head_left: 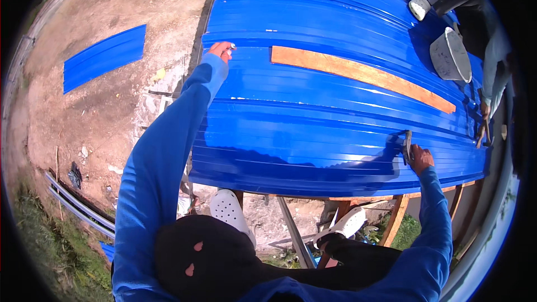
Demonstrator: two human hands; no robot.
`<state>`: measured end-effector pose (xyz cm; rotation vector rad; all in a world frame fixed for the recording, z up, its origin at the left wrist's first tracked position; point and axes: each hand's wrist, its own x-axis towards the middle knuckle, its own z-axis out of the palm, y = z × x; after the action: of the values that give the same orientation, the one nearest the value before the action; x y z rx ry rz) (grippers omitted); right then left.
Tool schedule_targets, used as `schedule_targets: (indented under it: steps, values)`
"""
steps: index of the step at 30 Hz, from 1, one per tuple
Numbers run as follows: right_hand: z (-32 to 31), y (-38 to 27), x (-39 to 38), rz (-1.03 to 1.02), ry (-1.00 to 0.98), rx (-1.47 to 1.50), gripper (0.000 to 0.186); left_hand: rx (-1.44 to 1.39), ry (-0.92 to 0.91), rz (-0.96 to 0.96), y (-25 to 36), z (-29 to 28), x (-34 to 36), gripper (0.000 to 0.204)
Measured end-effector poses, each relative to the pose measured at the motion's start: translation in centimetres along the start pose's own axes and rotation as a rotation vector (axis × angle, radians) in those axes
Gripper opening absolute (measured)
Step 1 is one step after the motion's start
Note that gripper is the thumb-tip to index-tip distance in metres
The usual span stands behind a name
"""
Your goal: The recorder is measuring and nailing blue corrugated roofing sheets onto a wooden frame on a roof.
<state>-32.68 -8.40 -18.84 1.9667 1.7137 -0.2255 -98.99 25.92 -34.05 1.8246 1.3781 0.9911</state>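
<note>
- Head view, nearest: two white perforated clogs [230, 208] under one blue corrugated roof sheet [313, 128].
- Right hand [420, 159] grips one hammer [408, 146] at the sheet's near right edge.
- Left hand [221, 50], farther left, pinches one small pale object (too small to identify).
- One orange plank [358, 72] lies beyond.
- Far right: another person's hand [482, 120] and one grey bucket [450, 55].

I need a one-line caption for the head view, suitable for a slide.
Left hand holds a small pale object on blue corrugated metal roofing sheet; right hand grips a dark hammer-like tool near a long orange wooden plank.
</note>
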Motion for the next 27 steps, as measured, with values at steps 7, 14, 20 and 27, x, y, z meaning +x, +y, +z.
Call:
schedule_targets:
  steps: [7,14,20,27]
  values:
    - [-18.6,-22.1,4.6,-0.137,0.034,1.298,0.033,0.118,0.129,0.083,1.8,2.9,8.2,0.014]
    - [-19.8,-36.8,18.4,-0.098,0.209,1.102,0.032,0.246,0.161,0.054,-1.9,5.7,7.6,0.019]
    - [-25.6,-42.2,33.8,-0.088,0.663,0.839,0.030,0.244,0.144,0.056,-1.5,5.5,7.8,0.020]
    - [-22.0,-42.3,39.0,-0.041,0.339,0.663,0.027,0.142,0.194,-0.032,-0.1,5.1,8.5,0.017]
